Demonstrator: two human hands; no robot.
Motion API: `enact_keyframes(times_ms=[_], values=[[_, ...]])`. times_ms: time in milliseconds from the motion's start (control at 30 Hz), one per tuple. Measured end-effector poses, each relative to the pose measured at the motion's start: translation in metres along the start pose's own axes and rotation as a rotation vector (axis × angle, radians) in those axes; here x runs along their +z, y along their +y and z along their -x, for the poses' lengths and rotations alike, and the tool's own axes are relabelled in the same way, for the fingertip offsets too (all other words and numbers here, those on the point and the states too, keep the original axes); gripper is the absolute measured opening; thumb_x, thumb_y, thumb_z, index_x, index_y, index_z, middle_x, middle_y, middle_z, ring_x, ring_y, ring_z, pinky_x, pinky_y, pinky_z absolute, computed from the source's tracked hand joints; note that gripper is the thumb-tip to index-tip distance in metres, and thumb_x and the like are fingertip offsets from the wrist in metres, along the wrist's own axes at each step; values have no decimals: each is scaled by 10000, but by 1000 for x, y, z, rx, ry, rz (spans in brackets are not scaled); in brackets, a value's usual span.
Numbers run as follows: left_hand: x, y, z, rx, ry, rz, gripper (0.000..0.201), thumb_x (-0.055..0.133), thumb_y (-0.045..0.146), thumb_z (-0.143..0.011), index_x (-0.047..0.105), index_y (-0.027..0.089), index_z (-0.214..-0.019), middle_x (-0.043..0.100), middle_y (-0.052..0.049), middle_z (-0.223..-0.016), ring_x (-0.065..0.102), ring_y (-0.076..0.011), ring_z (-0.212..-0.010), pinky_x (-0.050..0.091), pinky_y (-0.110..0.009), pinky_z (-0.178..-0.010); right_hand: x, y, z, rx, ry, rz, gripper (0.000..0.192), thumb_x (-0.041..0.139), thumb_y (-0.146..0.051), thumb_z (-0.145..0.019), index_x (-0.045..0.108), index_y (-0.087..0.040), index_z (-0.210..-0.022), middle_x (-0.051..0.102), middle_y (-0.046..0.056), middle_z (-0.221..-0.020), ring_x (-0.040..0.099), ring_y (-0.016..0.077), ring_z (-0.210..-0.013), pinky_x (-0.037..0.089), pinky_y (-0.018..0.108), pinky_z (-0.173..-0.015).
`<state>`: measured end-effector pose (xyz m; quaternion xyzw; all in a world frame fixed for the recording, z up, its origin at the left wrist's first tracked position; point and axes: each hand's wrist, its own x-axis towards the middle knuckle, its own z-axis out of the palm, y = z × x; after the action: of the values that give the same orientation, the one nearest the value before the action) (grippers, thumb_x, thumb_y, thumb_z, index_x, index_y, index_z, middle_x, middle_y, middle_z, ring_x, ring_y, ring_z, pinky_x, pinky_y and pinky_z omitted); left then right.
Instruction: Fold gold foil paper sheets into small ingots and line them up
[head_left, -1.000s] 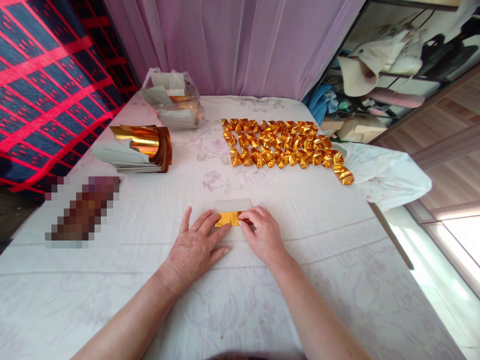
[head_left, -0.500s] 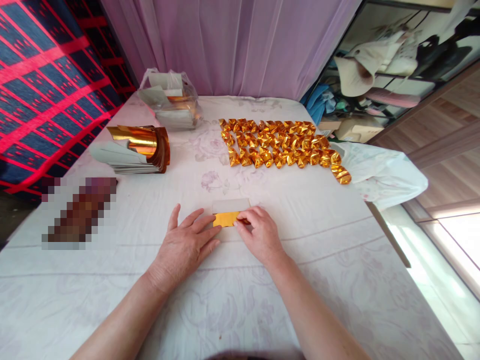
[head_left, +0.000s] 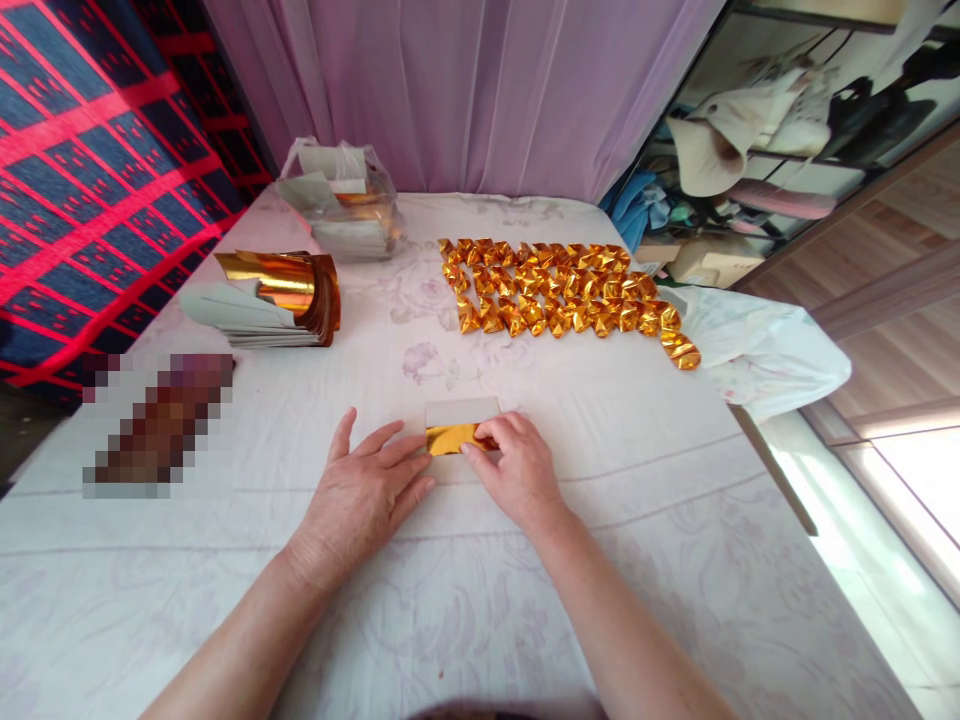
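A small sheet of gold foil paper [head_left: 450, 438] lies partly folded on the white cloth-covered table [head_left: 465, 600], its pale reverse side showing above the gold flap. My left hand [head_left: 360, 500] lies flat on the cloth, fingers spread, fingertips at the paper's left edge. My right hand [head_left: 514, 470] presses on the paper's right end, thumb and fingers pinching the gold fold.
Several rows of folded gold paper pieces [head_left: 559, 290] lie at the back middle. A stack of gold sheets [head_left: 274, 298] sits at the back left, a plastic bag of sheets [head_left: 341, 200] behind it. A white bag [head_left: 757, 350] hangs over the right table edge. A blurred object [head_left: 161, 425] lies at the left.
My left hand has slid back and left, away from the gold fold. My right hand stays on the paper's right end, and the gold flap now looks shinier and flatter.
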<state>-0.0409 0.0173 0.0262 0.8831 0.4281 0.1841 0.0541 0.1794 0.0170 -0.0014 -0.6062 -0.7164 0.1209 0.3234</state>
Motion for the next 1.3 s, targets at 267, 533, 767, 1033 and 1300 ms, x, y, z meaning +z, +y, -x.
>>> enact_keyframes(times_ms=[267,533,767,1033,1300], values=[[1,2,2,7,32,-16,285,472,356,-981,733,250,-1016,713,-25,-1204,614,-299,-1184,149,-613,-1172,1,-2,0,1,-5,65,93,656,-275,-840,591,-217,-806,610,50,-846,574,216,-832,456,342,-770],[6,9,2,-13,13,-7,250,505,346,-949,724,237,-1001,659,-66,-1297,577,-308,-1234,219,-599,-1165,4,-3,-1,12,8,119,108,669,-282,-829,583,-226,-794,606,50,-841,564,229,-831,452,351,-754],[12,15,0,27,13,6,339,473,384,-974,661,210,-1196,630,-74,-1344,519,-296,-1299,197,-558,-1184,5,-4,-1,16,16,110,112,677,-248,-810,568,-233,-786,605,42,-834,563,220,-813,449,341,-742],[23,15,0,37,-87,8,463,438,480,-991,576,218,-1346,590,-46,-1399,428,-310,-1382,9,-572,-1207,1,1,-2,15,-6,1,91,630,-169,-822,584,-225,-767,611,26,-792,579,196,-774,458,322,-736],[19,6,3,11,-63,-29,409,424,490,-998,634,279,-1278,591,-20,-1400,455,-325,-1356,70,-604,-1184,-6,15,1,-68,-55,-115,162,535,-110,-876,637,-226,-827,649,29,-859,610,182,-841,481,305,-775]])
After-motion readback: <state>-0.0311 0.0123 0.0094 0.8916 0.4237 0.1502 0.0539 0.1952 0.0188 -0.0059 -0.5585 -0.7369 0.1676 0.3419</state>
